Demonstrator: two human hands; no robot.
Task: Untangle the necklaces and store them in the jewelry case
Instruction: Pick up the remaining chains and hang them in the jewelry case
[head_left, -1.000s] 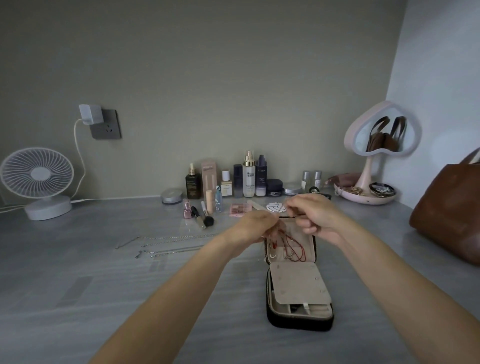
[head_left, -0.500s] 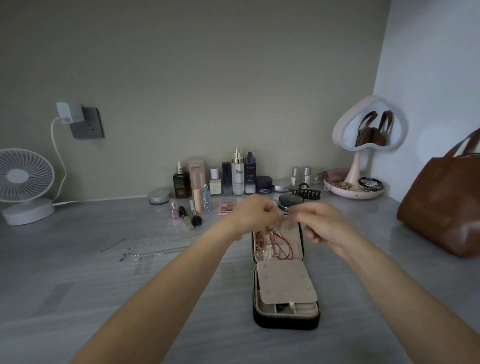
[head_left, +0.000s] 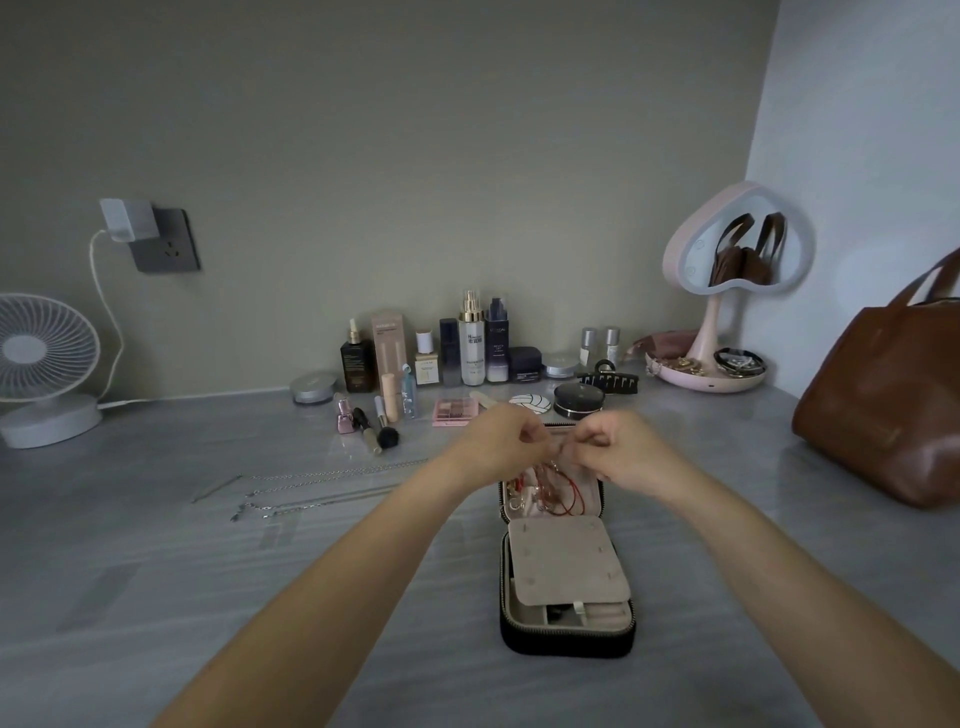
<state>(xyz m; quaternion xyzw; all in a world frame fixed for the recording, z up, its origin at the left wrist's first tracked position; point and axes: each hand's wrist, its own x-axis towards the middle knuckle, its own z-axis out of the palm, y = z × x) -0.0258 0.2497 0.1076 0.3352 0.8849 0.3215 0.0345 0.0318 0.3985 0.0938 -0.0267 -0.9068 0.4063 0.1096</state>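
A black jewelry case (head_left: 566, 642) lies open on the grey table, its beige flap (head_left: 566, 561) folded over the lower half. Red cord necklaces (head_left: 563, 496) hang in the case's upper lid. My left hand (head_left: 493, 439) and my right hand (head_left: 621, 452) meet above the lid's top edge, both pinching a thin necklace strand (head_left: 558, 448) between the fingertips. Several silver chains (head_left: 311, 491) lie stretched out on the table to the left of the case.
Cosmetic bottles (head_left: 470, 340), a brush (head_left: 387, 434) and a palette (head_left: 453, 411) line the back. A black hair claw (head_left: 609, 382) and a compact (head_left: 577, 400) sit behind the case. A heart mirror with tray (head_left: 727, 291) and a brown bag (head_left: 888, 405) stand right, a fan (head_left: 44, 364) left.
My hands stay pinched together over the case lid, with only small finger movements. The view shifted slightly between frames, so the compact and hair claw behind the case show.
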